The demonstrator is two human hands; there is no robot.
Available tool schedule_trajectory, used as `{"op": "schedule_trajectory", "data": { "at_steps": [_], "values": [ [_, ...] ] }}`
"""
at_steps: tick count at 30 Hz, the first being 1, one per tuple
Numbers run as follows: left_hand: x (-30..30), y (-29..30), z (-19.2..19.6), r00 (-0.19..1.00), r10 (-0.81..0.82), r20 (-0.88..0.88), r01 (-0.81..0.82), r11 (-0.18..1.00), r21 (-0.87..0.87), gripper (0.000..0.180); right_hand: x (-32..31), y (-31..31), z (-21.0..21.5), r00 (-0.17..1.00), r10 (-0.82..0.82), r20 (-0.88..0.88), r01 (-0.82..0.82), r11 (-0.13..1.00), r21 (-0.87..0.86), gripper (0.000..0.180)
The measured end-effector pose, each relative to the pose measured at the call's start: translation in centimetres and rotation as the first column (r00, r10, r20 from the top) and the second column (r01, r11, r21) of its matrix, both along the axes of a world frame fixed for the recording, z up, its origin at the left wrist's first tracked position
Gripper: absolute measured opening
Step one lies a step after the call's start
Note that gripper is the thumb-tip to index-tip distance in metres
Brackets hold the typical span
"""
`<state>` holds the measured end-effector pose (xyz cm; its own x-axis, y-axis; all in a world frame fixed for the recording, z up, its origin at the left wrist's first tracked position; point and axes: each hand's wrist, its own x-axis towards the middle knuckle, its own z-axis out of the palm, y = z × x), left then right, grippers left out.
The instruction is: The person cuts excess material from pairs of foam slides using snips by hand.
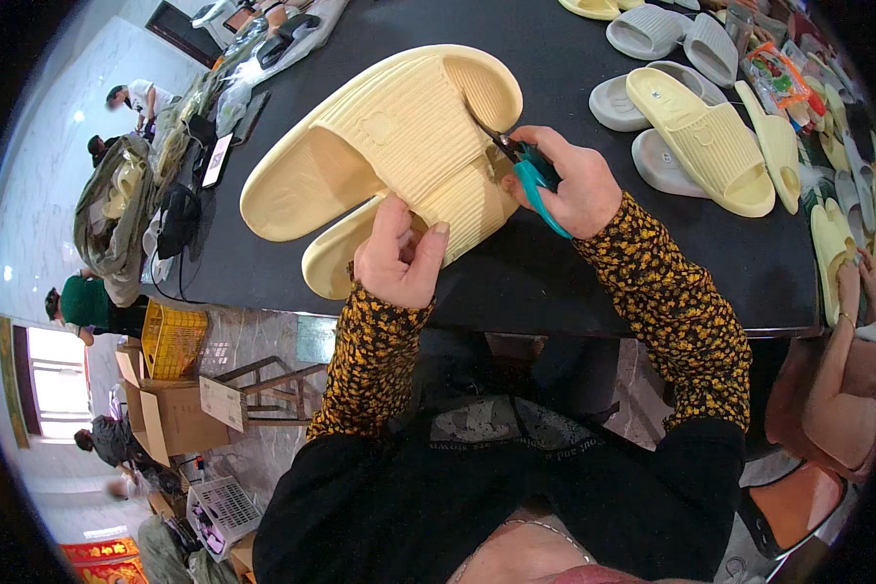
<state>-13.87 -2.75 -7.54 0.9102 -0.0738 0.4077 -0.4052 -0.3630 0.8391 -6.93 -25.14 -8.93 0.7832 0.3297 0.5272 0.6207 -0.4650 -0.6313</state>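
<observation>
— What lies on the black table (574, 263) further off?

— Grey slippers (652, 29) and pale yellow slippers (701, 141) lie at its far right, beside a colourful packet (777, 73).

— And below the table's edge?

— A yellow crate (173, 341), cardboard boxes (170, 414) and a white basket (226, 506) stand on the floor at left.

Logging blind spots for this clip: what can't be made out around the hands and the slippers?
- Head view: the scissors' blade tips lie against the upper yellow slipper; what they cut is too small to tell.
- The lower yellow slipper is mostly covered by the upper one and the left hand.
- The right hand hides the scissor handles.
- The slipper pile at right bends into the fisheye rim.
</observation>
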Motion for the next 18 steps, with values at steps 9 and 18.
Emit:
{"op": "schedule_trajectory", "data": {
  "at_steps": [9,18],
  "values": [
    [0.3,-0.3,0.9,0.999,-0.033,-0.038,0.031,0.998,-0.054,0.054,-0.3,0.1,0.1,0.998,-0.063,0.007,0.063,0.997,0.038,0.041],
    [2.3,0.0,5.3,0.905,-0.262,-0.335,0.010,0.801,-0.599,0.050,2.3,-0.9,-1.8,0.992,-0.126,-0.010,0.123,0.952,0.282,0.040]
  ]
}}
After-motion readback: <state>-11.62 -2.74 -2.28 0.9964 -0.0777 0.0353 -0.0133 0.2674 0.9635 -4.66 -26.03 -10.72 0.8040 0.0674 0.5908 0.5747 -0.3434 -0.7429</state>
